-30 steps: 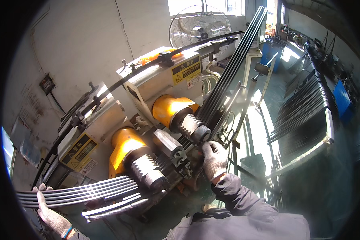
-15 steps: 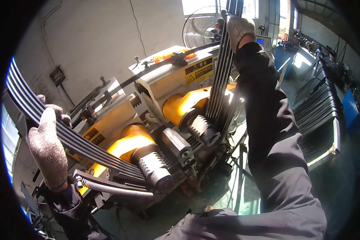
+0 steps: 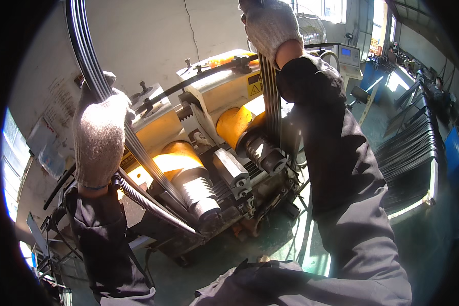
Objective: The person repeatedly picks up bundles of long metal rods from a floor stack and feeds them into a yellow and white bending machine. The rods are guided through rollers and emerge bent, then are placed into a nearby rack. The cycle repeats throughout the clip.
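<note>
While the gloved left hand [image 3: 101, 137] grasps dark rods [image 3: 82, 48] at the left, the gloved right hand [image 3: 273, 31] clasps the rods at upper centre. Rods: sloping from both hands down to a machine [image 3: 230, 169]. Left roller [image 3: 198, 194], ridged: beside the left run. Right roller [image 3: 264, 154], ridged: beside the right run. Coil spring [image 3: 150, 204]: below the left run. Control box [image 3: 349, 54], blue screen: farther back, right.
</note>
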A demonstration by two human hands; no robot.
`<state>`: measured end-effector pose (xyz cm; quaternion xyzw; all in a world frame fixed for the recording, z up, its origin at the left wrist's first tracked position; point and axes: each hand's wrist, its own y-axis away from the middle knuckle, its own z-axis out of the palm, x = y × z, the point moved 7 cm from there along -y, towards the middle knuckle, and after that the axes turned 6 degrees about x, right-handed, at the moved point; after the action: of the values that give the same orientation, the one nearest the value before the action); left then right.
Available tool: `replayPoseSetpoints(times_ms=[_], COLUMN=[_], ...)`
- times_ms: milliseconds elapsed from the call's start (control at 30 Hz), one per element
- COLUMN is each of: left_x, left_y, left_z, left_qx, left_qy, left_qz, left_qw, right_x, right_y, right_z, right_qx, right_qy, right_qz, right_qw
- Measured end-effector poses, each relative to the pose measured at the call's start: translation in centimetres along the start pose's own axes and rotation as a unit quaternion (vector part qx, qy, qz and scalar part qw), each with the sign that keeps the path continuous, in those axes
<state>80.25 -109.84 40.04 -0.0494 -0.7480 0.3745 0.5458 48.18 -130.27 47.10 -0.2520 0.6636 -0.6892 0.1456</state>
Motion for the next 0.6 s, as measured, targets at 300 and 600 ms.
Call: replayPoseSetpoints(times_ms=[300, 600], left_x=[0.5, 0.7], left_y=[0.3, 0.4], left_z=[0.3, 0.5], left_qx=[0.006, 0.029], left_qy=[-0.077, -0.078], left_qz=[0.044, 0.025], left_qw=[0.996, 0.996], right_x=[0.5, -3.2], right_y=[0.4, 11.5], right_z=[1.5, -12.6], right_qx=[-0.068, 0.081], right_qy=[0.052, -0.208], right_qz=[0.018, 0.265], right_qw=[0.996, 0.938])
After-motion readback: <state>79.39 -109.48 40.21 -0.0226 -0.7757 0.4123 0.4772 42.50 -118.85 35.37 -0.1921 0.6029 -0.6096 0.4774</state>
